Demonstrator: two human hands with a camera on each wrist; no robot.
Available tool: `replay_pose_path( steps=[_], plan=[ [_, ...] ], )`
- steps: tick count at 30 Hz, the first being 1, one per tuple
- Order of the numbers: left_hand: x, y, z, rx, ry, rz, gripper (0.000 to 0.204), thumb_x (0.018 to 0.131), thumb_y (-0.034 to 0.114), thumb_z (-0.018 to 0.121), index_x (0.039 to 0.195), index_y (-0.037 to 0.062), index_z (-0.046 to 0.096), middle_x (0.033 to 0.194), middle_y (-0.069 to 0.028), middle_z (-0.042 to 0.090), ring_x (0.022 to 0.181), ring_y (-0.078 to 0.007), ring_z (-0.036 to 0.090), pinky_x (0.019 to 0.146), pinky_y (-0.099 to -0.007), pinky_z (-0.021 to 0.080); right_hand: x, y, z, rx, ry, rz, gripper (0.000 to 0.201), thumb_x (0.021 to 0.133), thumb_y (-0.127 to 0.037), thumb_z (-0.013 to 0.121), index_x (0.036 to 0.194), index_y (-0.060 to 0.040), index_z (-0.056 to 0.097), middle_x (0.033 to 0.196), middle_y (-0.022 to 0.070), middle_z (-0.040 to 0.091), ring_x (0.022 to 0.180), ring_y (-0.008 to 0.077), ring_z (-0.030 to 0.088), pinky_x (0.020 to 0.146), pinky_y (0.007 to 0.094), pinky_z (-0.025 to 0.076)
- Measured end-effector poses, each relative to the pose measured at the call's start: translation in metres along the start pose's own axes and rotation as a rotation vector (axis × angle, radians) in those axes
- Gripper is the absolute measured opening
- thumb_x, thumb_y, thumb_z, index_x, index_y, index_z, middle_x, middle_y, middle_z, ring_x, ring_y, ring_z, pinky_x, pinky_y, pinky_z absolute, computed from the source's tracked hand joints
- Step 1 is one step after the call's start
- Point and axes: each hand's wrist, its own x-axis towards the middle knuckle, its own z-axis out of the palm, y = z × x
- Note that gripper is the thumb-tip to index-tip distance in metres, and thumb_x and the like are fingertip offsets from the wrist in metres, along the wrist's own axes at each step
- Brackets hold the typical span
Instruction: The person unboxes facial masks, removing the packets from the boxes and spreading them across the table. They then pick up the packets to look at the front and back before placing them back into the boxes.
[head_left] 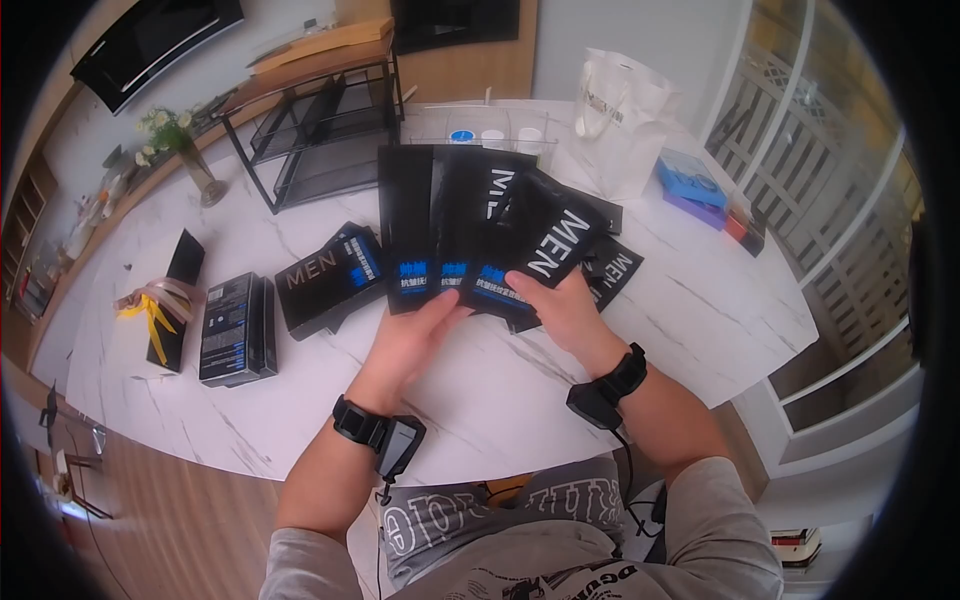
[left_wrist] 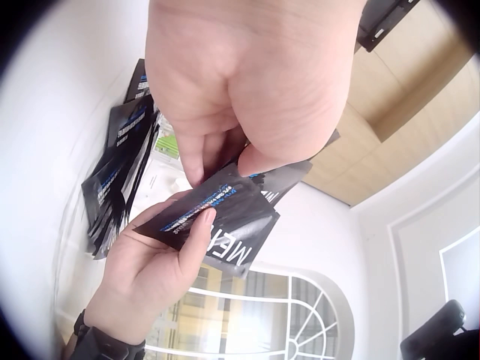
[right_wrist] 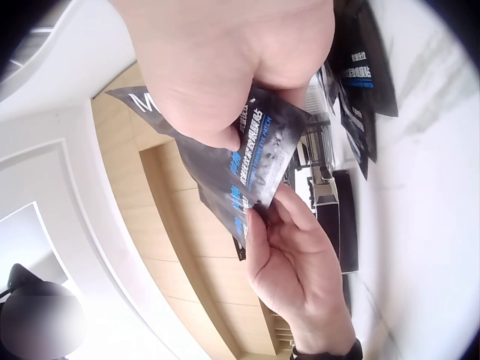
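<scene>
Several black packets (head_left: pixel 460 215) with white MEN lettering and blue print are fanned out between both hands, above the table. The left hand (head_left: pixel 412 340) pinches the lower edge of the left packets with its thumb in front. The right hand (head_left: pixel 570 315) grips the rightmost packet (head_left: pixel 535 240), thumb on its face; in the right wrist view the right hand (right_wrist: pixel 232 67) has its fingers behind the packets (right_wrist: pixel 225 165). The left wrist view shows the left hand (left_wrist: pixel 247 82) above the right hand (left_wrist: pixel 154 262). More black packets (head_left: pixel 612 270) lie below, partly hidden.
Black boxes (head_left: pixel 325 280) and a dark box (head_left: pixel 238 325) stand left, beside a ribboned box (head_left: pixel 165 305). Behind are a rack (head_left: pixel 330 150), a clear container (head_left: pixel 425 125), a white bag (head_left: pixel 625 125), and blue boxes (head_left: pixel 692 180) at right.
</scene>
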Motion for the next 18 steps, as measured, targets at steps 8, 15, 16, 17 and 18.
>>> replay_pose_path(
  steps=[8, 15, 16, 17, 18],
  plan=[
    [0.0024, 0.0000, 0.0002, -0.013, -0.062, -0.011, 0.028, 0.099, 0.001, 0.049, 0.127, -0.0031, 0.055, 0.122, -0.0174, 0.063, 0.109, -0.0291, 0.065, 0.095, -0.0421, 0.056, 0.0003, -0.0027, -0.0025, -0.041, 0.019, 0.000, 0.035, 0.090, -0.009, 0.069, 0.122, 0.0017, 0.060, 0.111, 0.0045, 0.067, 0.098, 0.0110, 0.061, 0.085, 0.0272, 0.051],
    [0.0006, 0.0023, 0.0056, -0.018, -0.087, -0.023, 0.031, 0.100, 0.001, 0.047, 0.131, -0.0024, 0.052, 0.125, -0.0173, 0.062, 0.114, -0.0311, 0.063, 0.096, -0.0485, 0.056, 0.0008, 0.0012, -0.0036, -0.007, 0.016, 0.008, 0.034, 0.091, -0.010, 0.069, 0.122, 0.0023, 0.060, 0.110, 0.0050, 0.068, 0.096, 0.0108, 0.062, 0.083, 0.0270, 0.052],
    [0.0002, 0.0031, 0.0059, -0.018, -0.088, -0.024, 0.031, 0.100, 0.001, 0.048, 0.131, -0.0024, 0.052, 0.125, -0.0170, 0.062, 0.115, -0.0311, 0.063, 0.096, -0.0483, 0.056, 0.0006, 0.0004, -0.0029, -0.001, 0.018, 0.009, 0.034, 0.091, -0.010, 0.069, 0.121, 0.0023, 0.060, 0.110, 0.0049, 0.068, 0.096, 0.0107, 0.062, 0.083, 0.0270, 0.052],
    [-0.0001, 0.0036, 0.0062, -0.017, -0.089, -0.026, 0.031, 0.100, 0.001, 0.048, 0.131, -0.0024, 0.052, 0.125, -0.0168, 0.062, 0.115, -0.0312, 0.062, 0.096, -0.0481, 0.056, 0.0005, 0.0000, -0.0029, -0.009, 0.015, 0.007, 0.034, 0.091, -0.010, 0.069, 0.121, 0.0022, 0.060, 0.110, 0.0048, 0.068, 0.096, 0.0107, 0.062, 0.083, 0.0270, 0.052],
    [-0.0003, 0.0039, 0.0065, -0.017, -0.091, -0.029, 0.031, 0.100, 0.001, 0.048, 0.131, -0.0023, 0.052, 0.125, -0.0166, 0.062, 0.116, -0.0312, 0.062, 0.096, -0.0479, 0.056, 0.0004, -0.0003, -0.0030, -0.018, 0.012, 0.005, 0.033, 0.091, -0.010, 0.069, 0.121, 0.0022, 0.060, 0.109, 0.0048, 0.068, 0.096, 0.0106, 0.062, 0.083, 0.0270, 0.052]
  ],
)
